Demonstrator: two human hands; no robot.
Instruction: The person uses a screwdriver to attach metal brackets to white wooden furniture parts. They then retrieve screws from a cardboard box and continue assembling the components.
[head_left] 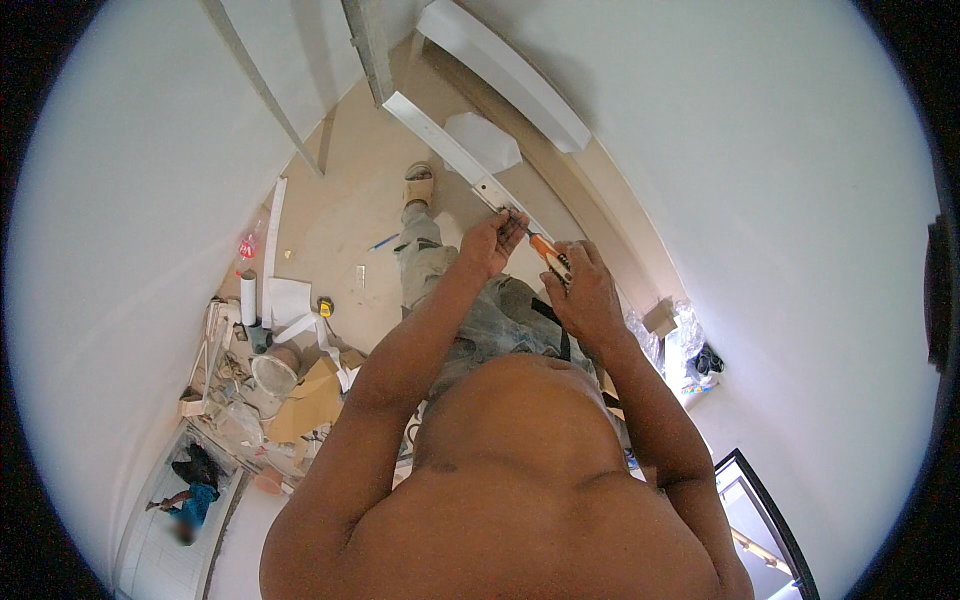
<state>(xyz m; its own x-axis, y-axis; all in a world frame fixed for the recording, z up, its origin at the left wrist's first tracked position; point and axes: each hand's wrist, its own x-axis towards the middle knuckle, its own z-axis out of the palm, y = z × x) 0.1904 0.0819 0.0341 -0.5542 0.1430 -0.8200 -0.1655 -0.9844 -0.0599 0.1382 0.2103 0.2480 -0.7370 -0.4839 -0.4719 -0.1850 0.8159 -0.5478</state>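
Note:
My right hand (583, 300) grips a screwdriver (546, 252) with an orange and pale, black-marked handle; its thin shaft points toward my left hand. My left hand (492, 243) is held palm up with bent fingers beside a long white metal channel (440, 140). Small dark bits show at its fingertips, too small to name. A short pale plate (487, 189) with dark holes sits on the channel near those fingers. The channel slants from the far middle toward my right hand, and its near end is hidden.
On the left floor lie a tape measure (325, 307), a blue pen (384, 242), a bucket (276, 370), cardboard (308, 402) and a plastic bottle (246, 250). A large white curved panel (505, 75) lies at the far right. Another person (197, 495) is at lower left.

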